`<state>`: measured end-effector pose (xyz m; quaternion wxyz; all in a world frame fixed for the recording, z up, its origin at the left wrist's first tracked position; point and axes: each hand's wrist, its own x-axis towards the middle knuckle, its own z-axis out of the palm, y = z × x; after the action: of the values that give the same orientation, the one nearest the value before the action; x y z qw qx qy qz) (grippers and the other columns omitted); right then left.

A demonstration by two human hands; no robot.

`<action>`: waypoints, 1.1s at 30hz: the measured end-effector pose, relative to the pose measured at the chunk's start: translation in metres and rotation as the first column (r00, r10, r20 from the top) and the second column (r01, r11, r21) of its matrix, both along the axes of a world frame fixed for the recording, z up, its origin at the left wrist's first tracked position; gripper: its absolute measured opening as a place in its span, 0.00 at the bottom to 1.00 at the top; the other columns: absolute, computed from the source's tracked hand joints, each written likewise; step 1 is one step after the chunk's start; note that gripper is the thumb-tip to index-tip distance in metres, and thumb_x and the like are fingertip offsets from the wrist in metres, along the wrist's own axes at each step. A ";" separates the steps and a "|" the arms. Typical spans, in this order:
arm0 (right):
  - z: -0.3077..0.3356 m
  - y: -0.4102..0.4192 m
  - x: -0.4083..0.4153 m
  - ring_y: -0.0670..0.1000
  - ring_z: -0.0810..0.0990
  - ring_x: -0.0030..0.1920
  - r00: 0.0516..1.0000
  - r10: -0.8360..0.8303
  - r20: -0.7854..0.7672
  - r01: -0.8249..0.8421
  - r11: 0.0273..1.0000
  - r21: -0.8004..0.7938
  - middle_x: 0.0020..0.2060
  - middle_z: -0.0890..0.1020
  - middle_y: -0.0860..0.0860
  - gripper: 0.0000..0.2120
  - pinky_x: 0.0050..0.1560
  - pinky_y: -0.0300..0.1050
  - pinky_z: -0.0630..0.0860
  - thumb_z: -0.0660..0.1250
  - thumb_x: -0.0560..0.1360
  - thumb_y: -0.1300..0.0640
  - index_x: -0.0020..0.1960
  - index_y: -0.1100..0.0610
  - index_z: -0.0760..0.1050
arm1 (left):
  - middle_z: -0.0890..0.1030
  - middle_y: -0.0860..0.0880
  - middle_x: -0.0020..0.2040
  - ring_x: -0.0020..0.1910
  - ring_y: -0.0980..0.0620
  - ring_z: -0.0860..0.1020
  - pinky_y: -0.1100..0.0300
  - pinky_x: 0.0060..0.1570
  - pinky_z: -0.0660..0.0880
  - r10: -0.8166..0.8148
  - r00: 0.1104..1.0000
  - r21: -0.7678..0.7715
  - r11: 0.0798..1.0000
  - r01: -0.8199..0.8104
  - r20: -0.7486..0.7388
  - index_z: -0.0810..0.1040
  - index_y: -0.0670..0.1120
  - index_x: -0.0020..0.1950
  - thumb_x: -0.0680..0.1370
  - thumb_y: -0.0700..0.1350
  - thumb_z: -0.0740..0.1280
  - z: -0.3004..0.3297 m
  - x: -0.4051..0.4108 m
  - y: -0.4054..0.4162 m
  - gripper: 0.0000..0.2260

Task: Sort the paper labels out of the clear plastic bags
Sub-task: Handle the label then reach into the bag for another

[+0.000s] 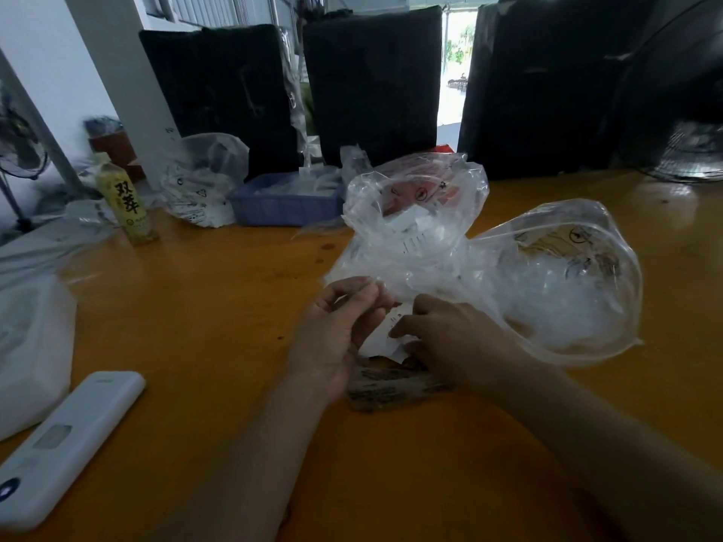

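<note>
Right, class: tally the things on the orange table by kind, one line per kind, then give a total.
Clear plastic bags: 3
Drink bottle: 1
Blue tray: 1
White remote: 1
White box: 1
Total: 7

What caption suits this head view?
Both hands, left hand and right hand, work a paper label from a clear plastic bag.

On the orange worktop [195, 326], the left hand [336, 330] pinches a crumpled clear plastic bag [414, 244] while the right hand [457, 338] grips a white paper label [385, 338].
</note>
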<state>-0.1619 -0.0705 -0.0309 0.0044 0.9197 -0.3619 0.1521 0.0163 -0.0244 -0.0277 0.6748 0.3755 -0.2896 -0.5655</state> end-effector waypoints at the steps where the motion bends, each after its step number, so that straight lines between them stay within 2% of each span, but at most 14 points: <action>1: 0.001 0.000 0.000 0.47 0.72 0.44 1.000 0.003 -0.004 -0.003 1.000 -0.031 0.53 0.75 0.48 0.13 0.44 0.41 0.69 0.67 0.81 0.51 0.65 0.46 0.79 | 0.88 0.41 0.49 0.47 0.49 0.88 0.66 0.39 0.82 -0.002 1.000 -0.006 1.000 0.002 -0.011 0.84 0.42 0.48 0.69 0.39 0.77 0.000 0.000 0.000 0.09; 4: 0.006 0.001 0.000 0.47 0.74 0.43 0.998 -0.003 0.069 0.006 0.999 -0.038 0.50 0.76 0.47 0.08 0.43 0.42 0.71 0.65 0.82 0.52 0.59 0.49 0.80 | 0.88 0.41 0.49 0.48 0.47 0.88 0.65 0.40 0.83 0.005 1.000 -0.006 1.000 -0.005 -0.022 0.82 0.41 0.49 0.69 0.37 0.76 -0.001 0.000 -0.001 0.11; 8: 0.011 -0.002 -0.007 0.42 0.73 0.38 0.932 -0.075 0.354 0.059 0.997 0.057 0.40 0.75 0.41 0.03 0.39 0.38 0.67 0.69 0.78 0.55 0.49 0.48 0.78 | 0.88 0.40 0.48 0.45 0.47 0.89 0.65 0.39 0.83 0.038 0.998 0.017 0.999 -0.037 -0.054 0.83 0.40 0.52 0.67 0.36 0.75 0.001 -0.001 -0.002 0.14; 10: 0.010 -0.005 -0.011 0.41 0.73 0.39 0.958 -0.065 0.280 0.045 0.996 0.078 0.43 0.74 0.40 0.06 0.41 0.38 0.68 0.70 0.78 0.54 0.54 0.46 0.79 | 0.88 0.40 0.47 0.44 0.48 0.88 0.65 0.40 0.83 0.033 0.998 0.011 0.999 -0.032 -0.044 0.84 0.40 0.52 0.67 0.36 0.75 0.001 -0.001 -0.002 0.14; 12: 0.006 -0.003 -0.007 0.42 0.73 0.44 0.996 -0.034 0.085 0.025 0.994 0.105 0.49 0.72 0.41 0.14 0.46 0.40 0.73 0.69 0.79 0.49 0.64 0.42 0.76 | 0.88 0.39 0.46 0.44 0.48 0.88 0.64 0.42 0.83 0.019 0.999 -0.003 1.000 -0.019 -0.037 0.85 0.39 0.51 0.68 0.37 0.76 0.000 -0.001 -0.002 0.13; 14: 0.000 -0.002 -0.002 0.47 0.75 0.47 0.998 -0.037 -0.057 0.042 0.995 0.087 0.53 0.74 0.45 0.15 0.48 0.45 0.77 0.67 0.80 0.46 0.67 0.41 0.75 | 0.88 0.39 0.46 0.45 0.48 0.88 0.63 0.43 0.84 0.021 0.999 -0.016 1.000 -0.022 -0.026 0.84 0.39 0.51 0.69 0.37 0.76 -0.001 -0.002 -0.001 0.12; 16: 0.000 -0.003 0.001 0.47 0.74 0.45 1.000 -0.027 0.008 0.026 0.999 0.031 0.50 0.75 0.45 0.10 0.44 0.42 0.74 0.66 0.81 0.48 0.61 0.45 0.79 | 0.87 0.40 0.44 0.43 0.49 0.87 0.64 0.41 0.83 0.038 0.999 -0.019 0.999 -0.037 0.032 0.84 0.41 0.50 0.69 0.39 0.76 -0.002 -0.002 -0.001 0.10; 18: 0.003 -0.002 0.000 0.43 0.72 0.39 0.983 -0.042 0.177 0.037 0.999 0.035 0.42 0.75 0.43 0.04 0.39 0.38 0.68 0.67 0.80 0.51 0.52 0.47 0.80 | 0.88 0.45 0.42 0.41 0.53 0.87 0.63 0.38 0.82 0.052 0.995 0.009 0.999 -0.053 0.087 0.85 0.48 0.44 0.70 0.41 0.77 -0.002 -0.002 -0.001 0.05; 20: 0.006 -0.003 -0.006 0.44 0.74 0.36 0.918 -0.114 0.380 0.065 0.988 0.141 0.38 0.77 0.41 0.05 0.36 0.35 0.68 0.69 0.79 0.53 0.45 0.46 0.76 | 0.87 0.51 0.40 0.39 0.57 0.85 0.62 0.39 0.80 0.057 0.989 0.028 0.998 -0.062 0.136 0.85 0.55 0.36 0.72 0.43 0.77 -0.001 -0.002 -0.001 0.08; 22: 0.009 -0.004 -0.010 0.43 0.77 0.36 0.805 -0.250 0.537 0.095 0.950 0.299 0.36 0.79 0.42 0.07 0.34 0.34 0.71 0.69 0.79 0.53 0.43 0.48 0.76 | 0.84 0.54 0.37 0.37 0.59 0.83 0.63 0.39 0.79 0.061 0.990 0.034 0.997 -0.066 0.126 0.84 0.55 0.34 0.70 0.46 0.78 0.000 -0.002 -0.001 0.07; 24: 0.014 -0.004 -0.013 0.42 0.74 0.28 0.678 -0.368 0.636 0.065 0.892 0.447 0.32 0.78 0.42 0.07 0.32 0.37 0.70 0.67 0.80 0.54 0.43 0.51 0.77 | 0.83 0.54 0.35 0.35 0.59 0.83 0.63 0.36 0.80 0.074 0.994 0.028 0.997 -0.076 0.077 0.85 0.54 0.35 0.67 0.46 0.78 0.002 -0.003 -0.001 0.04; 27: 0.020 -0.003 -0.015 0.47 0.73 0.25 0.546 -0.468 0.695 -0.047 0.811 0.583 0.26 0.78 0.48 0.07 0.31 0.43 0.72 0.66 0.81 0.57 0.45 0.56 0.77 | 0.87 0.51 0.39 0.37 0.58 0.85 0.63 0.33 0.80 0.075 0.996 0.040 0.996 -0.077 0.045 0.86 0.52 0.39 0.69 0.44 0.78 0.002 -0.003 0.000 0.03; 30: 0.021 -0.002 -0.017 0.52 0.78 0.29 0.491 -0.493 0.719 -0.103 0.786 0.610 0.30 0.83 0.55 0.02 0.34 0.47 0.76 0.68 0.81 0.59 0.50 0.57 0.77 | 0.89 0.47 0.49 0.46 0.54 0.87 0.64 0.35 0.81 0.047 0.998 0.032 0.998 -0.049 0.047 0.84 0.47 0.46 0.75 0.40 0.75 0.002 -0.003 0.001 0.03; 33: 0.022 -0.002 -0.017 0.52 0.79 0.30 0.465 -0.483 0.742 -0.098 0.805 0.585 0.32 0.84 0.56 0.02 0.35 0.48 0.76 0.68 0.80 0.60 0.52 0.55 0.76 | 0.89 0.43 0.50 0.46 0.51 0.88 0.65 0.35 0.81 0.022 0.999 -0.002 1.000 -0.022 0.033 0.82 0.44 0.47 0.79 0.35 0.71 0.003 -0.003 0.003 0.05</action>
<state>-0.1789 -0.0728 -0.0092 -0.4258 0.6225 -0.4476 0.4805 0.0134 -0.0216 -0.0250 0.6764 0.3875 -0.2967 -0.5516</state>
